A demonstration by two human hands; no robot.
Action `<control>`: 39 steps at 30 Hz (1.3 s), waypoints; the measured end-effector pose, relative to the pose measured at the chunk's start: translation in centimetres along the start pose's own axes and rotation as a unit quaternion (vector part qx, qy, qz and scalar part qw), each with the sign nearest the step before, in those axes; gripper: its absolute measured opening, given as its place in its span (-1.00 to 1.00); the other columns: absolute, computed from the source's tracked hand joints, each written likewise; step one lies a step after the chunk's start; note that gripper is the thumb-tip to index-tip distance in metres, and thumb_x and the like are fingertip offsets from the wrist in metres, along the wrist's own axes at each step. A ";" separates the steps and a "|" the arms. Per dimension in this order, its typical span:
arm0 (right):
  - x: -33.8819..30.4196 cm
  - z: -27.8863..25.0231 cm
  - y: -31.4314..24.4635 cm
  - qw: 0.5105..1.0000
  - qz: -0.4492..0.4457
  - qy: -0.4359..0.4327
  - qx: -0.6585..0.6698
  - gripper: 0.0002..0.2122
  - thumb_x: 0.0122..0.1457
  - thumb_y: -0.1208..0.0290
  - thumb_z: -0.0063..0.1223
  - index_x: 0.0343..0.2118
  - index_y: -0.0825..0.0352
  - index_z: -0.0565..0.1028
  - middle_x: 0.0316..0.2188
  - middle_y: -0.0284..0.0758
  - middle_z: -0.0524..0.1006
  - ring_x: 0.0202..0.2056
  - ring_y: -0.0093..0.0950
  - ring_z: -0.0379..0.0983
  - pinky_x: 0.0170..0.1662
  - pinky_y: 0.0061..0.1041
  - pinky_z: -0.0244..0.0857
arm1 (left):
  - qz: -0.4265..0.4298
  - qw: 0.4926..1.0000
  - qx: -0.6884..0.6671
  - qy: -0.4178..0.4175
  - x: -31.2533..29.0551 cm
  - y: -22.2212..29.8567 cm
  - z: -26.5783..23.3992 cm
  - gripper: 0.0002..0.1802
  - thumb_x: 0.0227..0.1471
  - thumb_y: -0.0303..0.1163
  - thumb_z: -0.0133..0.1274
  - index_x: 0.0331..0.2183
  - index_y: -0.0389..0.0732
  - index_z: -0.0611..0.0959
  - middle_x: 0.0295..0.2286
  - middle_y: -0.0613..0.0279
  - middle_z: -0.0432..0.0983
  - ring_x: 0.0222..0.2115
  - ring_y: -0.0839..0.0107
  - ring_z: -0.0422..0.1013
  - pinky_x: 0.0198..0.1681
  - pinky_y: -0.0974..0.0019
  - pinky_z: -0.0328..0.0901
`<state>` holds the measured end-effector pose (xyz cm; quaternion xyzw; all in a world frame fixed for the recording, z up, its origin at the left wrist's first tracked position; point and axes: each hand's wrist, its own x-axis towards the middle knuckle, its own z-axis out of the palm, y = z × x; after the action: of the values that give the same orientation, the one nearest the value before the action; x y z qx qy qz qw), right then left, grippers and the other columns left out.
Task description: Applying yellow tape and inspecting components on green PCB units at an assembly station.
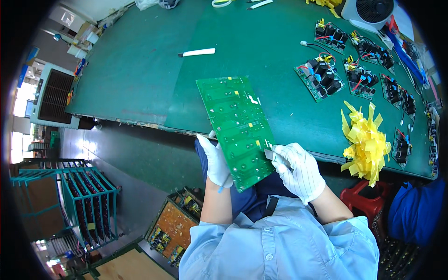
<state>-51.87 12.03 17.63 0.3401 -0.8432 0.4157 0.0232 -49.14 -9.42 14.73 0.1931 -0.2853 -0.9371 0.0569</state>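
Note:
Both of my hands wear white gloves. My left hand (216, 163) grips a large green circuit board (242, 123) by its near left edge. The board is tilted over my lap at the table's edge, its solder side showing, with small yellow patches and white marks on it. My right hand (299, 176) is closed around a small flat grey blade (269, 154), whose end points at the board's right edge. Whether the blade touches the board I cannot tell. My left fingers are partly hidden behind the board.
A white-handled tool (198, 52) lies on the green table (135, 74). Several circuit boards with black components (322, 77) lie at the right, near a bunch of yellow tape strips (366, 142). A fan (373, 10) stands at the far right, a red stool (366, 198) below the table edge.

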 end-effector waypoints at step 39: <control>-0.8 1.6 0.4 0.998 -0.017 0.047 -0.045 -0.71 0.00 0.56 0.17 -0.15 0.37 0.51 -0.39 -0.23 0.53 -0.37 -0.28 0.52 -0.42 -0.38 0.44 | 0.073 0.995 0.053 0.036 -2.5 -3.1 0.0 -0.43 0.31 0.12 -0.29 0.13 -0.06 0.38 -0.04 0.18 0.47 -0.12 0.30 0.49 -0.10 0.18 0.46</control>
<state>-51.03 11.48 16.05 0.3332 -0.8533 0.3920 0.0849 -46.83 -6.32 13.87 0.2082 -0.3454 -0.9065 0.1247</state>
